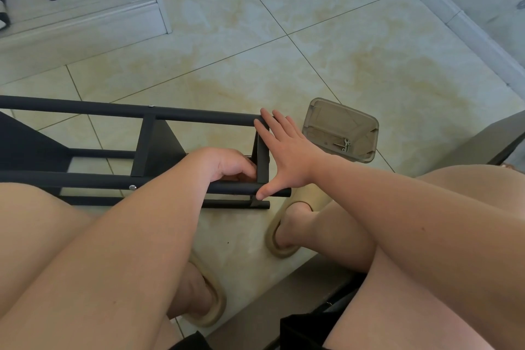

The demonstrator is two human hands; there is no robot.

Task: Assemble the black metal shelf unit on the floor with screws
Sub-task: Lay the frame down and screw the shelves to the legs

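Now, nearest the camera, both feet in tan slippers (pixel 279 250) rest on the floor (pixel 312 65) just short of the black shelf unit (pixel 85 179), which lies on its side across the tiles. A careless shift of a foot could nudge the frame while a joint is loose. On the near rail (pixel 176 183) one silver screw head (pixel 132 187) sits flush.

Just beyond it, the left grip (pixel 227 166) is curled in against the inner side of the end crosspiece (pixel 262 156). Whether it pinches a screw or a tool I cannot tell, because the knuckles hide it. The right grip (pixel 284 150) is open, fingers straight and spread. Its thumb lies on the near rail's end and its fingertips reach the far rail (pixel 199 116), bracing the crosspiece from outside.

That brace is likely the weak point, since only a flat palm steadies the piece. If it slides, the holes could drift out of line and a screw could bite crooked. The left fingers also seem to work half blind, so a small screw might drop and roll away over the smooth tile.

Farther right, a shallow tan tray (pixel 366 125) holds a few spare screws (pixel 343 145), close beside the right fingers. A quick sweep of that hand could knock it and scatter them.
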